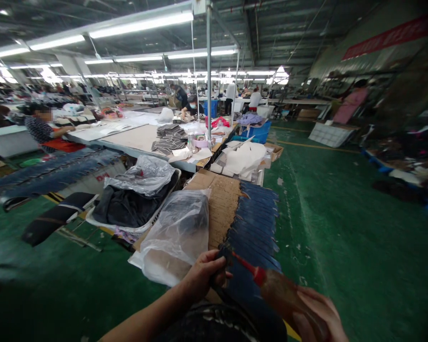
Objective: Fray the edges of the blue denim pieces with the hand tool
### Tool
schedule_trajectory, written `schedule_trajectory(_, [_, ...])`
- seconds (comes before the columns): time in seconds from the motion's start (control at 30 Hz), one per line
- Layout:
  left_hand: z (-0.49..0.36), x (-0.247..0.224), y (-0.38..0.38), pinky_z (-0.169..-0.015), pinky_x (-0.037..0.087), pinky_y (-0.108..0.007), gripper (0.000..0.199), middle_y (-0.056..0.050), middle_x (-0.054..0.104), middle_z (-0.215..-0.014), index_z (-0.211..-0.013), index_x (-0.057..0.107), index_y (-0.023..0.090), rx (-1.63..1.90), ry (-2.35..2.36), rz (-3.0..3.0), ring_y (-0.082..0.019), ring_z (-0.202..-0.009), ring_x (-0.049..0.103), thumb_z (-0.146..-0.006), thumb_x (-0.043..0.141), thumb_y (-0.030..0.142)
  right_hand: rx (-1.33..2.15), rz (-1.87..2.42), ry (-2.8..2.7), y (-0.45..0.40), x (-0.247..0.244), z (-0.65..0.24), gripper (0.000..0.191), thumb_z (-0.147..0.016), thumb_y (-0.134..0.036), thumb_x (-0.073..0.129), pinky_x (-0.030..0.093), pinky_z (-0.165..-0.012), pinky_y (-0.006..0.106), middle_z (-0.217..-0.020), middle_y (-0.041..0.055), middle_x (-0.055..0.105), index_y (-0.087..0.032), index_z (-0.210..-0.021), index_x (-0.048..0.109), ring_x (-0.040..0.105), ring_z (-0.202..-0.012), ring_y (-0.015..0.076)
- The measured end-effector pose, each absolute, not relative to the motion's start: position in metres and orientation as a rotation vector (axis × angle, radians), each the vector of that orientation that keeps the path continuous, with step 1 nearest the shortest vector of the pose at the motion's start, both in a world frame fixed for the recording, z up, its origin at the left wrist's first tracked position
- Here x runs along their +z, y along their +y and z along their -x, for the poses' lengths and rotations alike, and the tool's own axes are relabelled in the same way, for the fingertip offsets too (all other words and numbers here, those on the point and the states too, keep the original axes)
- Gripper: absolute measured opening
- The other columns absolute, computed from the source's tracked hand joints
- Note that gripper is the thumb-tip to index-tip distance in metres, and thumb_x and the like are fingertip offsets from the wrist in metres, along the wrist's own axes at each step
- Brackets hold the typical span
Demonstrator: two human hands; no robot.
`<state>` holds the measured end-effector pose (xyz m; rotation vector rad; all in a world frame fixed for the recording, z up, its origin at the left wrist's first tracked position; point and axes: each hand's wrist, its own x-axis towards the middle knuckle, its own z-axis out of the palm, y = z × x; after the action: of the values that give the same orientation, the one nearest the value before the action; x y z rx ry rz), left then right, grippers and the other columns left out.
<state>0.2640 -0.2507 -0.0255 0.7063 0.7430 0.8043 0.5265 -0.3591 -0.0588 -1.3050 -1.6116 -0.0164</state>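
Observation:
My left hand (pixel 207 273) pinches the edge of a dark piece of material (pixel 225 254) low in the middle of the view. In my right hand (pixel 316 311) is a brownish squeeze bottle (pixel 280 292) with a long red nozzle (pixel 248 267). The nozzle points up and left, and its tip is close to the dark piece; whether they touch I cannot tell. Just beyond lie overlapping dark blue pieces (pixel 257 221) in a row along a brown cardboard sheet (pixel 223 204).
Left of the cardboard lies a clear plastic bag (pixel 178 232), beside a white basket (pixel 151 223) of black cloth. A metal post (pixel 209 76) rises at the big worktable (pixel 128 137). A person (pixel 44 128) sits at the left; others are farther back.

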Motion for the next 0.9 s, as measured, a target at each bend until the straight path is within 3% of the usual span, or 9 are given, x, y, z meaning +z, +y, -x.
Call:
schedule_trajectory(0.13, [-0.263,-0.026,-0.25,-0.072,0.053,-0.028,0.041,0.009,0.043,-0.043,-0.081,0.068,0.012,0.822,0.753,-0.706,-0.005,-0.04,0.038,-0.07,0.084,0.049,-0.039,1.332,-1.605,-0.352,-0.056,-0.52,0.023,-0.088,-0.026,0.068,0.056,-0.08,0.029,-0.107,0.0057,0.068,-0.025,-0.111,0.067,0.067,-0.097,0.0192])
schedule_trajectory(0.2, [-0.261,-0.028,-0.25,-0.063,0.05,-0.025,0.044,0.007,0.046,-0.044,-0.078,0.066,0.013,0.815,0.763,-0.71,-0.004,-0.04,0.038,-0.067,0.085,0.051,0.003,1.409,-1.45,-0.348,-0.058,-0.518,0.019,-0.088,-0.031,0.068,0.055,-0.081,0.028,-0.106,0.0049,0.069,-0.026,-0.107,0.07,0.067,-0.096,0.0185])
schedule_trajectory(0.3, [-0.256,-0.028,-0.249,-0.046,0.034,-0.02,0.053,0.002,0.055,-0.052,-0.077,0.067,0.013,0.787,0.808,-0.815,-0.006,-0.041,0.039,-0.062,0.084,0.061,0.32,1.449,-1.158,-0.347,-0.064,-0.519,0.022,-0.086,-0.037,0.07,0.055,-0.08,0.028,-0.107,0.0049,0.07,-0.026,-0.105,0.072,0.069,-0.096,0.0195])
schedule_trajectory(0.37, [-0.251,-0.024,-0.248,-0.045,0.03,-0.021,0.051,0.0,0.056,-0.055,-0.077,0.07,0.014,0.786,0.853,-1.031,-0.008,-0.043,0.041,-0.07,0.078,0.063,0.594,1.399,-0.971,-0.348,-0.067,-0.522,0.027,-0.084,-0.04,0.072,0.057,-0.078,0.028,-0.108,0.0053,0.072,-0.026,-0.107,0.071,0.07,-0.095,0.0207])
schedule_trajectory(0.43, [-0.244,-0.017,-0.245,-0.054,0.04,-0.024,0.037,-0.002,0.059,-0.058,-0.082,0.075,0.016,0.808,0.876,-1.386,-0.012,-0.05,0.049,-0.084,0.069,0.052,0.783,1.325,-0.862,-0.349,-0.067,-0.526,0.029,-0.083,-0.041,0.072,0.059,-0.078,0.03,-0.107,0.0062,0.072,-0.026,-0.109,0.071,0.071,-0.095,0.0223])
schedule_trajectory(0.5, [-0.236,-0.01,-0.239,-0.076,0.048,-0.031,0.024,-0.005,0.066,-0.066,-0.092,0.079,0.019,0.826,0.841,-1.798,-0.015,-0.059,0.057,-0.091,0.061,0.034,0.822,1.279,-0.876,-0.35,-0.063,-0.53,0.029,-0.084,-0.039,0.072,0.059,-0.08,0.031,-0.109,0.0072,0.072,-0.027,-0.11,0.071,0.071,-0.097,0.0235])
schedule_trajectory(0.6, [-0.224,-0.006,-0.229,-0.104,0.041,-0.04,0.03,-0.005,0.068,-0.069,-0.107,0.078,0.025,0.821,0.754,-2.246,-0.017,-0.066,0.061,-0.087,0.058,0.016,0.684,1.299,-1.079,-0.35,-0.054,-0.533,0.025,-0.083,-0.036,0.073,0.057,-0.082,0.026,-0.109,0.0069,0.071,-0.027,-0.107,0.074,0.069,-0.1,0.0213])
schedule_trajectory(0.7, [-0.214,-0.01,-0.222,-0.111,0.036,-0.041,0.039,-0.004,0.068,-0.07,-0.117,0.074,0.027,0.809,0.749,-2.465,-0.018,-0.069,0.061,-0.085,0.058,0.011,0.576,1.33,-1.251,-0.349,-0.044,-0.53,0.021,-0.084,-0.034,0.073,0.055,-0.084,0.021,-0.105,0.0059,0.072,-0.026,-0.103,0.075,0.068,-0.099,0.0184])
schedule_trajectory(0.9, [-0.212,-0.016,-0.219,-0.109,0.04,-0.043,0.032,0.0,0.065,-0.069,-0.115,0.07,0.024,0.897,0.712,-2.811,-0.016,-0.066,0.056,-0.092,0.05,0.014,0.667,1.336,-1.367,-0.355,-0.036,-0.528,0.019,-0.087,-0.036,0.069,0.055,-0.085,0.024,-0.103,0.0047,0.073,-0.029,-0.104,0.074,0.067,-0.1,0.02])
